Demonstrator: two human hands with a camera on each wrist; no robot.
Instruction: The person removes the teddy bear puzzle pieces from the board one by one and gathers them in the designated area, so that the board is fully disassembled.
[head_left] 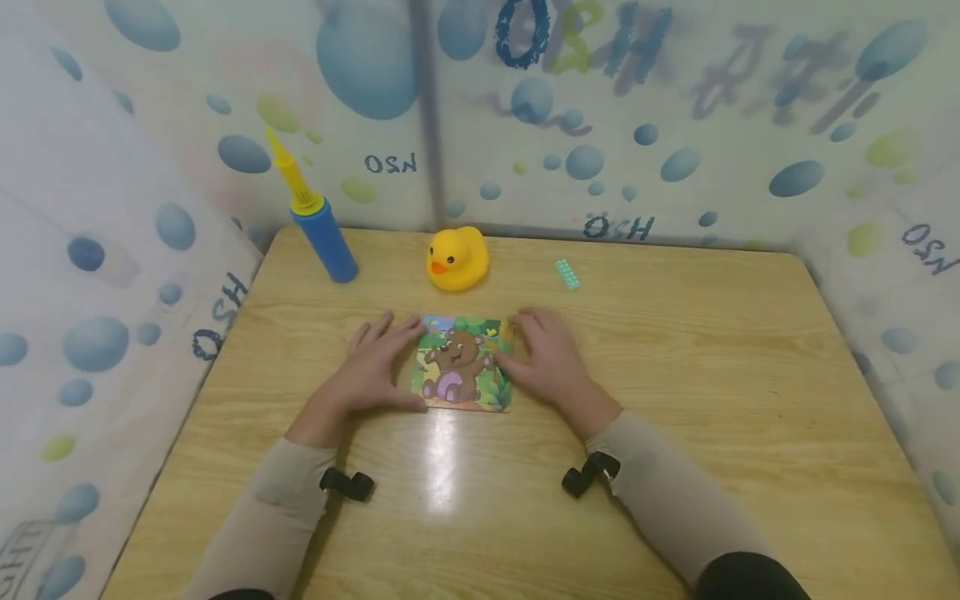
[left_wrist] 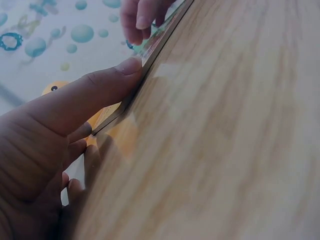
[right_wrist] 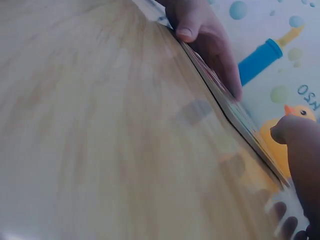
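Head view: we see a square picture board (head_left: 459, 363) with a cartoon bear lying between the fingers of two bare hands, on a wooden table (head_left: 465, 533). The left hand (head_left: 371, 367) has its fingers spread and fairly straight, index fingertip at the board's far left corner, thumb at the near left corner. The right hand (head_left: 551, 354) curves at the board's right side; whether it grips or only touches, we cannot tell. Just beyond the fingertips sits a yellow duck (head_left: 459, 260). Beyond the left fingers stands a blue and yellow pump (head_left: 326, 237); beyond the right fingers lies a small mint-green block (head_left: 567, 274).

Left wrist view: we find the left thumb extended against the board's near edge, the other fingers partly hidden behind it.

Right wrist view: we see the right thumb bent near the board's edge, the duck behind it, and the left hand across the board.
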